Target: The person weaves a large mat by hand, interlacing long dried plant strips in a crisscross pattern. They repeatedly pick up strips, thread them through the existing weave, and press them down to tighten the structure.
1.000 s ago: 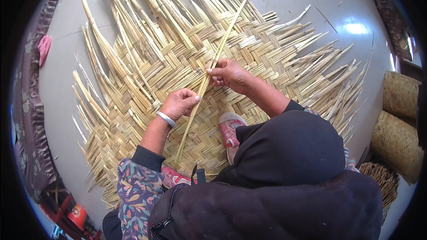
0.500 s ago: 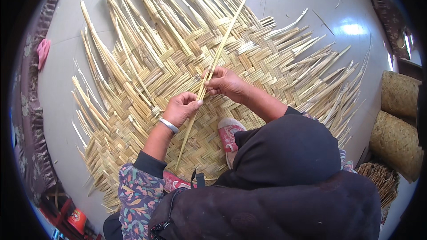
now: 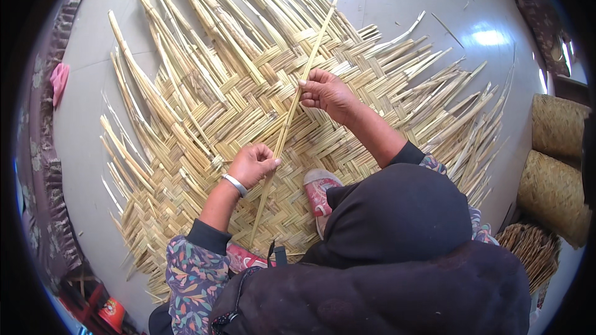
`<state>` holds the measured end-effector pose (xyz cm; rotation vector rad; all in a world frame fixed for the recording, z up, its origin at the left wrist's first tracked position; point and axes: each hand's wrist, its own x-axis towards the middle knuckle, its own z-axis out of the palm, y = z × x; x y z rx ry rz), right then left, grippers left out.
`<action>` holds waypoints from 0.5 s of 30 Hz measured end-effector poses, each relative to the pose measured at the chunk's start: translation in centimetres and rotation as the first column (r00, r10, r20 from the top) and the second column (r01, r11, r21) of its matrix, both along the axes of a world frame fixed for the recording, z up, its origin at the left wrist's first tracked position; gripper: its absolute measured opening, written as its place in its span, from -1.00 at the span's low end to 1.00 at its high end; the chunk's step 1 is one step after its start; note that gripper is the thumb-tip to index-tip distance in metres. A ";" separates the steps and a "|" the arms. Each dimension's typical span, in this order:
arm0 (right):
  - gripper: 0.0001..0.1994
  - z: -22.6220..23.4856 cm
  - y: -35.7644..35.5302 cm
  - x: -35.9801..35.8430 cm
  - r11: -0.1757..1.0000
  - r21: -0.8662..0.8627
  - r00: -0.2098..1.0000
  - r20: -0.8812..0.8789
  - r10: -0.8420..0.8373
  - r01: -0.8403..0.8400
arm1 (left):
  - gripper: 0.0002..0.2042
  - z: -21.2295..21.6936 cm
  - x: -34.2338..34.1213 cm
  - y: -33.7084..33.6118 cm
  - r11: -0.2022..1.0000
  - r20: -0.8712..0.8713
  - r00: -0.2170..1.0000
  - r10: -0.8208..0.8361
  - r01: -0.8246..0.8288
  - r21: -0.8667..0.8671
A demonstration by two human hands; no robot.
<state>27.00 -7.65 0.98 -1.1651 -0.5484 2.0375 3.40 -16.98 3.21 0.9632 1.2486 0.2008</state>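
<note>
A large mat of split reeds lies on the floor, woven in a herringbone pattern, its long loose ends fanning out at the far and right sides. Above it I hold one long, pale reed strip slantwise, its far tip up and to the right. My left hand, with a white band at the wrist, pinches the strip around its lower middle. Farther up, my right hand is closed on the same strip between thumb and fingers. The strip's near end hangs over the woven part by my feet.
My shoe stands on the mat. At the right are two rolled woven mats and a bundle of brown stalks. A pink cloth lies at the left by a ruffled cover, and a red object sits lower left.
My right hand has slid up the strip, away from the left hand, so the two are farther apart. My left hand has moved slightly down and nearer to me.
</note>
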 end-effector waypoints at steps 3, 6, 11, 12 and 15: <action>-0.92 0.7 -0.4 -0.3 0.999 0.014 0.999 -0.012 0.037 -0.037 | -0.86 0.3 0.9 0.1 0.990 0.014 0.996 0.083 -0.084 0.115; -0.89 1.3 -1.6 -1.5 0.992 0.001 0.992 -0.022 0.128 -0.128 | -0.86 0.7 1.9 0.7 0.963 0.079 0.973 0.217 -0.227 0.148; -0.89 0.8 -3.8 -2.9 0.974 -0.042 0.973 -0.070 0.219 -0.222 | -0.86 1.5 2.1 1.4 0.945 0.084 0.952 0.294 -0.303 0.123; -0.89 0.7 -3.8 -2.8 0.971 -0.028 0.970 -0.063 0.234 -0.236 | -0.85 1.3 1.9 1.3 0.945 0.079 0.956 0.284 -0.293 0.144; -0.89 0.4 -3.9 -2.7 0.965 0.002 0.963 -0.059 0.263 -0.263 | -0.83 0.7 1.4 1.1 0.952 0.070 0.963 0.260 -0.268 0.148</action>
